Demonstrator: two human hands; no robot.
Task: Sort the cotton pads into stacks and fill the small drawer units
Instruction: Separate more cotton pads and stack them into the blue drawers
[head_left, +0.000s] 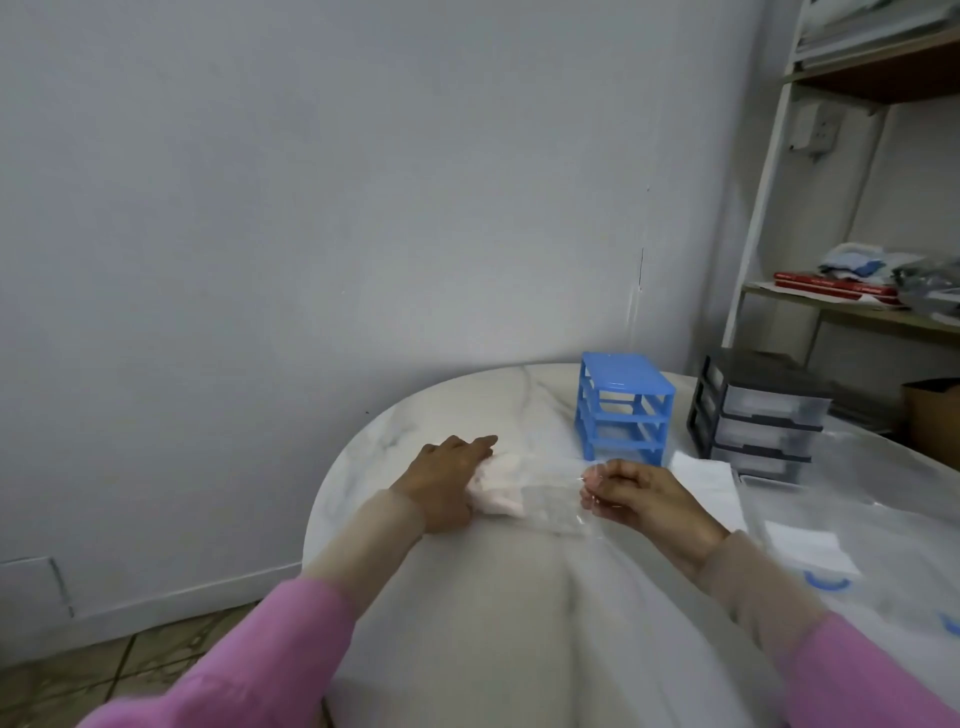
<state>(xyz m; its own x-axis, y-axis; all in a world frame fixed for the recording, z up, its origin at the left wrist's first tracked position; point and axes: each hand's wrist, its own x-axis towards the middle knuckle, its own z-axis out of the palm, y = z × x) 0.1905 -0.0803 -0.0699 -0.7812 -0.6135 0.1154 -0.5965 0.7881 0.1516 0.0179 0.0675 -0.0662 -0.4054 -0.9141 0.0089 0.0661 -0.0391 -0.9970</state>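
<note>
A clear plastic bag (550, 501) lies on the white marble table (467, 597) with a bunch of white cotton pads (498, 486) in its left end. My left hand (449, 475) rests on that end with its fingers extended over the pads. My right hand (634, 493) pinches the bag's right end between curled fingers. A blue drawer frame (621, 410) with its slots bare stands just behind my right hand. A dark grey unit (758, 415) with clear drawers stands to its right.
Flat white pad packs (711, 478) and clear plastic sheets (883, 525) lie on the table's right side. A white metal shelf (841, 306) with red books and cloths stands at the right wall. A cardboard box (932, 415) sits behind the grey unit.
</note>
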